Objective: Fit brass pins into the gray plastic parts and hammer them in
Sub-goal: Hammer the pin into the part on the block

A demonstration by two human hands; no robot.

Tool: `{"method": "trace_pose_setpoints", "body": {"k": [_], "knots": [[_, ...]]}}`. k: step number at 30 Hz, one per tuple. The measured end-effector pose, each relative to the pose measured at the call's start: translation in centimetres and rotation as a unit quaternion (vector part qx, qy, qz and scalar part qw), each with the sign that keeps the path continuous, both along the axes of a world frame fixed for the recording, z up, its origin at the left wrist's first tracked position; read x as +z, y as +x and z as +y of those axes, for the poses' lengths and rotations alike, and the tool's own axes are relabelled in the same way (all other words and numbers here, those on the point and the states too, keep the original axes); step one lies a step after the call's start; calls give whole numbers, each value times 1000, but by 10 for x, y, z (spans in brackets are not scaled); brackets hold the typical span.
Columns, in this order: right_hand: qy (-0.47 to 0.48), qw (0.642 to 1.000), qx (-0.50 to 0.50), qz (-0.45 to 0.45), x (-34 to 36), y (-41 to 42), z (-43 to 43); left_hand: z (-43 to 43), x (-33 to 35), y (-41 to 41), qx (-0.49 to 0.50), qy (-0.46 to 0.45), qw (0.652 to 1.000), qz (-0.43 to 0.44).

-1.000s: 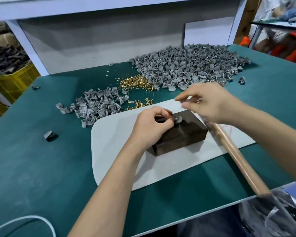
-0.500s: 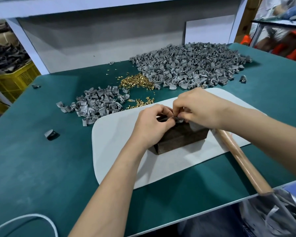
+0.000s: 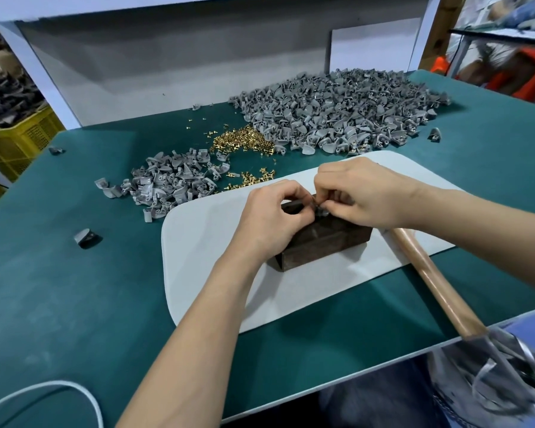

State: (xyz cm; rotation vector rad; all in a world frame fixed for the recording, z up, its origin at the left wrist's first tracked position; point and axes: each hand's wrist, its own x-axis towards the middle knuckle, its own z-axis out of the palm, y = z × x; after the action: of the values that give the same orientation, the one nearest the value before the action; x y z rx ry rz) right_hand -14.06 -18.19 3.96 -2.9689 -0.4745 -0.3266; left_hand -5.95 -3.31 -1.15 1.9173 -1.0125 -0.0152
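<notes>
Both of my hands meet on top of the dark wooden block (image 3: pixel 324 245). My left grip (image 3: pixel 269 220) has its fingers curled and pinches the small gray part (image 3: pixel 320 210) that sits on the block's top face. My right grip (image 3: pixel 362 193) comes in from the other side, with thumb and fingertips pinched onto the same part. Whether a brass pin sits between those fingertips I cannot tell, as it is too small and covered.

The block stands on a white mat (image 3: pixel 204 242) with rounded corners, which lies flat on the green tabletop (image 3: pixel 59 288). The hammer handle (image 3: pixel 430 273) lies under my right wrist and slants across the mat's right end to the near edge of the tabletop. It is not held, and its head is hidden behind my hand.

Just beyond the mat's far edge lies a small scatter of loose pins (image 3: pixel 253 179), and farther back a denser heap of brass pins (image 3: pixel 244 142). To the left of the pins is a small heap of gray parts (image 3: pixel 170 183), touching the mat's far left corner. The large heap of gray parts (image 3: pixel 346 109) spreads across the far right of the tabletop, touching the brass heap. One stray part (image 3: pixel 85 237) lies alone, well left of the mat. A white cable (image 3: pixel 74 393) loops over the near left corner. Off the tabletop to the left stands a yellow crate (image 3: pixel 19 137).
</notes>
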Motion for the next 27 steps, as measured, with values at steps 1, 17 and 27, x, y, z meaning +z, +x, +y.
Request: {"method": "trace_pose_setpoints", "body": {"k": [1, 17, 27], "knots": [[6, 1000, 0, 0, 0, 0, 0, 0, 0, 0, 0, 1, 1000, 0], [38, 996, -53, 58, 4, 7, 0, 1, 1, 0, -2, -5, 1000, 20], [70, 873, -468, 117, -35, -20, -45, -1, -1, 0, 4, -6, 999, 36]]}}
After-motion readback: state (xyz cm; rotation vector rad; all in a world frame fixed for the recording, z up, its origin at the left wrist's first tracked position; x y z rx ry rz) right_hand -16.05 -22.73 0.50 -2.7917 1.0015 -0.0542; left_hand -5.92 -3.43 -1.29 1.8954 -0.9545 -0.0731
